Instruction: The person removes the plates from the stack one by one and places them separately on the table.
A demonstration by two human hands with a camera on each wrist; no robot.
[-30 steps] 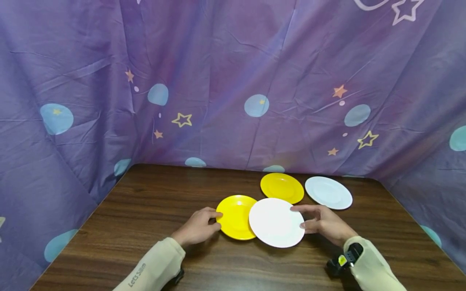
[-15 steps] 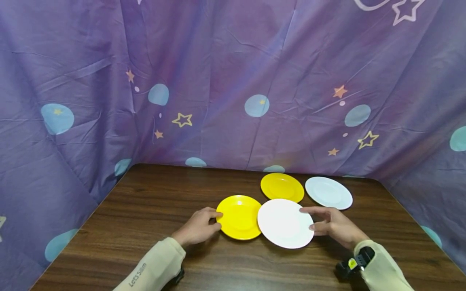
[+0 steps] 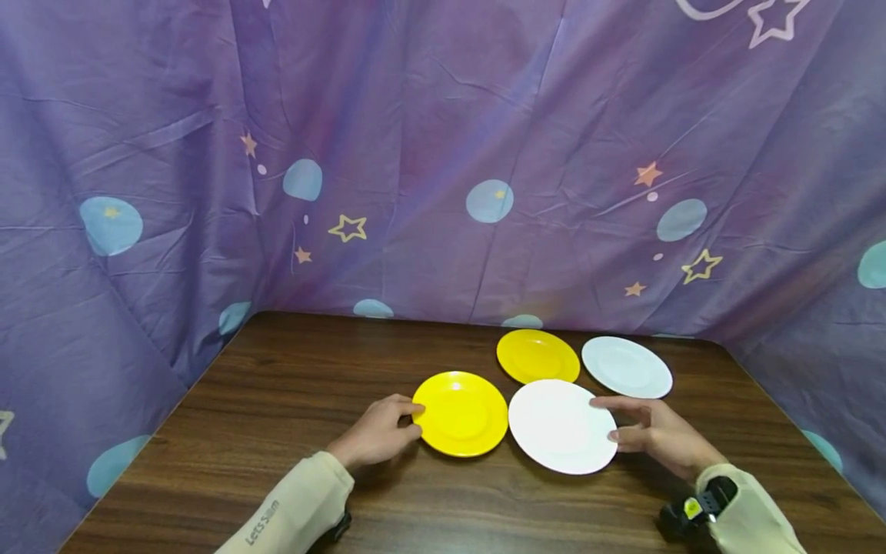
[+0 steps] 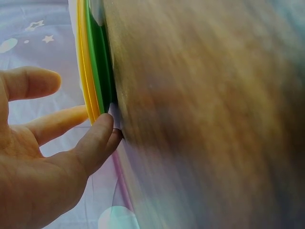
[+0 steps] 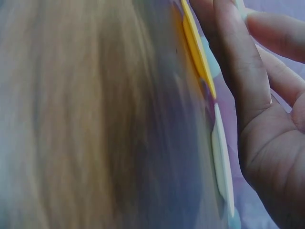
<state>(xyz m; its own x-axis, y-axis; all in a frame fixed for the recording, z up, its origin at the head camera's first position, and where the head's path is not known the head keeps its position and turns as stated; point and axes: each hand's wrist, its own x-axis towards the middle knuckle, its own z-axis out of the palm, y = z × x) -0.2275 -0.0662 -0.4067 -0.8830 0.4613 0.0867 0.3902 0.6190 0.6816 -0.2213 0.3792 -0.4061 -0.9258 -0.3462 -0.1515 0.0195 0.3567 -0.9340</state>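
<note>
In the head view my right hand (image 3: 667, 437) pinches the right rim of a white plate (image 3: 561, 427), thumb and fingers at its edge. A pale sliver of that plate (image 5: 241, 7) shows between the fingers in the right wrist view. My left hand (image 3: 376, 432) touches the left rim of a yellow plate (image 3: 462, 415) with its fingertips. Green rims (image 4: 102, 67) lie under yellow ones in the left wrist view, so several plates are stacked there. The white plate is beside the stack, its left edge close to the yellow rim.
Behind, a second yellow plate (image 3: 537, 356) and a second white plate (image 3: 627, 367) lie on the brown wooden table (image 3: 332, 354). The held plate overlaps the back yellow one in the head view. A purple patterned cloth (image 3: 415, 115) hangs around the table's back and sides.
My right hand has moved right with the white plate, from overlapping the front yellow plate to beside it. My left hand has kept its place at the yellow rim.
</note>
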